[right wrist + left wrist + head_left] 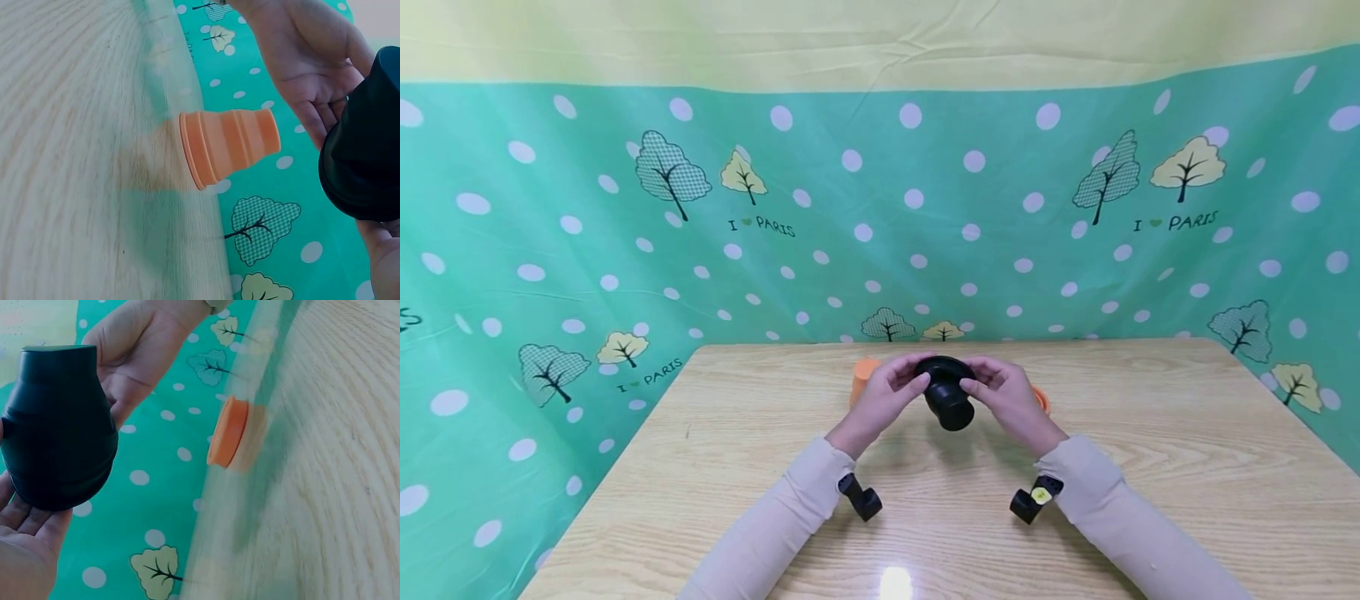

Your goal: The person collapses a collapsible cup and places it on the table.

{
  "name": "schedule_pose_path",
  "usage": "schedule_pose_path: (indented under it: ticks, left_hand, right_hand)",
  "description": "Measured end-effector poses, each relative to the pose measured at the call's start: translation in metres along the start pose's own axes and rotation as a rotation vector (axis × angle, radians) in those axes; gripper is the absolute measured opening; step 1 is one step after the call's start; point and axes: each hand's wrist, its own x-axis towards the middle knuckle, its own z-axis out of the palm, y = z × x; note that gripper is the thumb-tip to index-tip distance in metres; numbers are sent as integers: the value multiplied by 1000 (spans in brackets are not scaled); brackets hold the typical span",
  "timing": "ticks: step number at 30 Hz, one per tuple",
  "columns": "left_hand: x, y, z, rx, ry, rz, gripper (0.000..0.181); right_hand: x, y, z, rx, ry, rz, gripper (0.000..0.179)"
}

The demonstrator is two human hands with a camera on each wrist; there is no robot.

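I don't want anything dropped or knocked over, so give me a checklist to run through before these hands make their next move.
1. Grip of the left hand on the black cup: ok, thumb and fingers hold it.
2. Grip of the right hand: ok, it holds the opposite side.
3. Black cup lifted off the table: ok.
4. Tall orange cup standing: ok, wide rim down.
5. Low orange piece fully visible from the head: not ok, the right hand partly covers it there.
6. Black cup empty inside: cannot tell, its interior is hidden.
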Motion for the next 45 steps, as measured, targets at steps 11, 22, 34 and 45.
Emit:
schedule_pose_path:
  ticks: [11,22,34,45]
  left_hand:
    - [1,1,1,34,38,38,34]
    - [2,0,3,63,91,79,29]
    - [-6,31,7,121,67,66,32]
    - [-7,33,9,189,1,47,32]
  right_hand:
    - [2,4,-2,24,-7,-31,35]
    - [1,6,-3,51,-7,-18,35]
    - [0,12,-9,-67,-10,61,35]
    - [3,2,3,-207,-50,35,31]
